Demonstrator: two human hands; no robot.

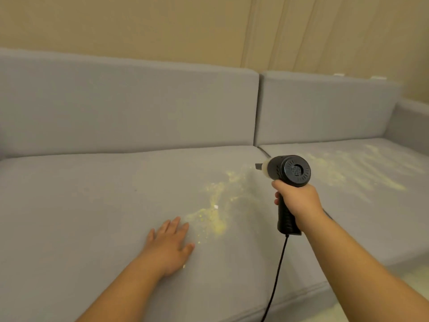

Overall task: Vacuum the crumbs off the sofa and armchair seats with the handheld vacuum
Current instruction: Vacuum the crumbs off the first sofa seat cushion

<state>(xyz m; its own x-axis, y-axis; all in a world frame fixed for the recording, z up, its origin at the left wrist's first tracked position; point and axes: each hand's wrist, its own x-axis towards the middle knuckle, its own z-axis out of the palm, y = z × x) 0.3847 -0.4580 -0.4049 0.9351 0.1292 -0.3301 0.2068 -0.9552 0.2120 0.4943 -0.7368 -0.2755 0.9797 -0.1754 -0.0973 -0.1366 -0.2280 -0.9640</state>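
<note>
Near the front edge of the sofa [97, 205] seat, the left hand [168, 247] lies flat and empty beside the crumbs [216, 205], while the right hand [298, 201] grips the vacuum [287, 170], whose nozzle should drop lower and sweep slowly.

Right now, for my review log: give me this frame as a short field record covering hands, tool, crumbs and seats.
right hand: grips handle of the handheld vacuum, nozzle pointing left above the seat
left hand: flat on left seat cushion, fingers straight
cord: hangs from handle base
crumbs, left seat: yellow trail between left hand and nozzle
crumbs, right seat: wide scatter
</note>
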